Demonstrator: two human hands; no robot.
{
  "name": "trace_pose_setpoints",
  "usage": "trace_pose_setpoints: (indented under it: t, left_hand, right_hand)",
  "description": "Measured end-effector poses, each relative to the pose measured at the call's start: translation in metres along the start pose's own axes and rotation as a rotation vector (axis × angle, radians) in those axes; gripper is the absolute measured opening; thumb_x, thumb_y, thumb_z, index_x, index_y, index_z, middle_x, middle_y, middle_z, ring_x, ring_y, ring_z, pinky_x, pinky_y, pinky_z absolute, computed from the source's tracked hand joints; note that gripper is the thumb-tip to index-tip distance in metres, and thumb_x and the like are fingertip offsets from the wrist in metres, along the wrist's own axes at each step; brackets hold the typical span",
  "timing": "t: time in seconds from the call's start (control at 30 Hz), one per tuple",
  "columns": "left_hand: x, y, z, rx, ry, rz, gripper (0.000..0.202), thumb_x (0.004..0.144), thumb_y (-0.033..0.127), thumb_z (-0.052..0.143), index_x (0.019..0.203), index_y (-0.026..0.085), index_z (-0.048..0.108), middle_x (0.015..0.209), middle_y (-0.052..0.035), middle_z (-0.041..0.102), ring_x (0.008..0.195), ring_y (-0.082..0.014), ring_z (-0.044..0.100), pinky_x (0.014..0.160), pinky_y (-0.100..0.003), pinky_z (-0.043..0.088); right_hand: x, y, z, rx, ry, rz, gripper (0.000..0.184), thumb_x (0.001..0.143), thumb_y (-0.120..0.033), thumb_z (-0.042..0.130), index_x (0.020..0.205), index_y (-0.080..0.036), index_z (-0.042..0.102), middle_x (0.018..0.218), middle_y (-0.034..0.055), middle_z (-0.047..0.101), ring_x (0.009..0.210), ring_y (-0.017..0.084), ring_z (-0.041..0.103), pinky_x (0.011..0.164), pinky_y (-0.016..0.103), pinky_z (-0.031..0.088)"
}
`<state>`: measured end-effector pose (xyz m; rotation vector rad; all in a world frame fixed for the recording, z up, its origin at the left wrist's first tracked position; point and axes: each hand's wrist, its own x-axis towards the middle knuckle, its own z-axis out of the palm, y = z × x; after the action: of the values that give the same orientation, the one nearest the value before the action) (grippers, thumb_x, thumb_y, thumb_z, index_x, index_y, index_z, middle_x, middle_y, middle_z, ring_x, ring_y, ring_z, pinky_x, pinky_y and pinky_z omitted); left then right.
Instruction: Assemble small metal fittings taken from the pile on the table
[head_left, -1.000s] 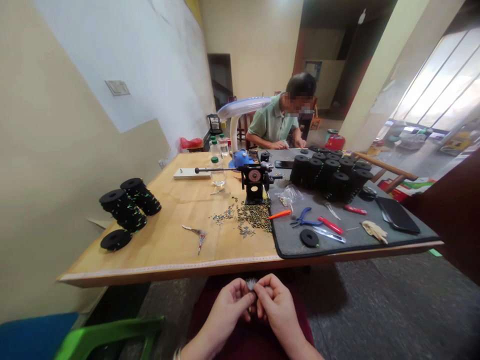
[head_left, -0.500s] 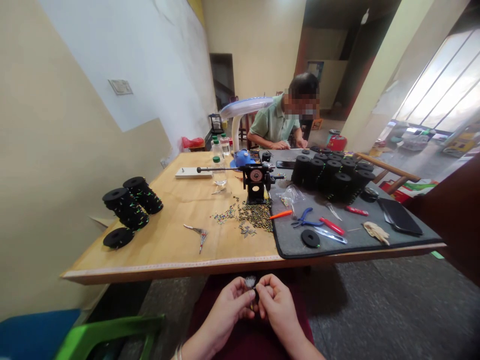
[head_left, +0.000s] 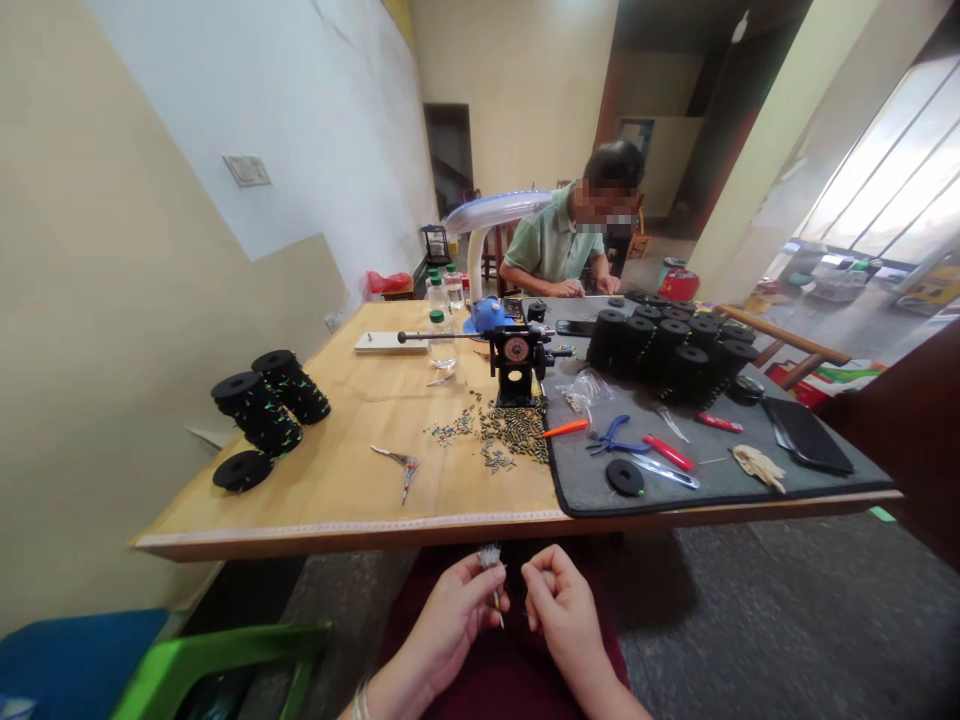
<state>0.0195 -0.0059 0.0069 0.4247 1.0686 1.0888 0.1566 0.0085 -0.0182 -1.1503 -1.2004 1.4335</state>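
Note:
Over my lap, just off the table's front edge, my left hand (head_left: 459, 615) pinches a small bundle with a whitish tufted top (head_left: 489, 556). A thin yellowish tip sticks out below its fingers. To the right, a short gap away, my right hand (head_left: 561, 605) has thumb and forefinger pressed together; anything between them is too small to make out. On the wooden table (head_left: 300, 505) ahead lie a bundle of thin pointed pieces (head_left: 406, 467) and a heap of tiny dark and yellow pieces (head_left: 517, 430).
A black winding machine (head_left: 516, 360) stands mid-table beside a blue-based lamp (head_left: 491, 315) and bottles (head_left: 442, 350). Black foam spools (head_left: 259, 410) stand left, more (head_left: 675, 345) right. The grey mat (head_left: 585, 495) bears blue-handled pliers (head_left: 616, 438). A person (head_left: 551, 245) sits opposite.
My hands have moved apart: the right has drawn away from the bundle, while the left keeps hold of it and has shifted slightly left. The view has shifted a little.

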Motion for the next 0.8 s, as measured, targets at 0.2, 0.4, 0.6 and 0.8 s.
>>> trace_pose_setpoints:
  t: [0.2,0.4,0.6,0.8]
  left_hand:
    - [0.0006,0.0031,0.0013,-0.024,0.011,-0.001,0.034,0.058,0.032,0.083,0.075,0.014,0.06,0.061,0.0032,0.057,0.052,-0.0081,0.055,0.045,-0.017,0.042]
    - [-0.001,0.0022,0.0009,-0.016,0.014,0.006,0.035,0.057,0.033,0.083,0.075,0.014,0.06,0.062,0.0028,0.057,0.052,-0.0081,0.056,0.045,-0.017,0.042]
    - [0.0003,0.0021,0.0005,-0.015,0.001,0.008,0.033,0.06,0.032,0.082,0.075,0.014,0.06,0.062,0.0029,0.056,0.052,-0.0075,0.055,0.044,-0.016,0.042]
    - [0.0004,0.0007,-0.0003,0.002,-0.011,0.018,0.033,0.061,0.032,0.082,0.076,0.013,0.06,0.062,0.0022,0.056,0.053,-0.0079,0.055,0.044,-0.017,0.042]
  right_hand:
    - [-0.0059,-0.0001,-0.0026,-0.143,0.001,-0.13,0.045,0.086,-0.061,0.053,0.072,-0.019,0.046,0.043,-0.0048,0.047,0.035,0.007,0.037,0.038,0.018,0.026]
    - [-0.0075,-0.0018,-0.0026,-0.195,-0.023,-0.166,0.039,0.089,-0.053,0.052,0.073,-0.019,0.047,0.044,-0.0041,0.05,0.036,0.008,0.04,0.038,0.018,0.028]
    - [-0.0068,-0.0031,-0.0016,-0.188,-0.029,-0.162,0.039,0.089,-0.054,0.052,0.073,-0.019,0.048,0.045,-0.0032,0.051,0.035,0.008,0.04,0.037,0.018,0.026]
    - [-0.0076,-0.0022,-0.0008,-0.196,-0.044,-0.165,0.037,0.09,-0.051,0.052,0.073,-0.019,0.048,0.046,-0.003,0.052,0.035,0.008,0.04,0.038,0.018,0.026]
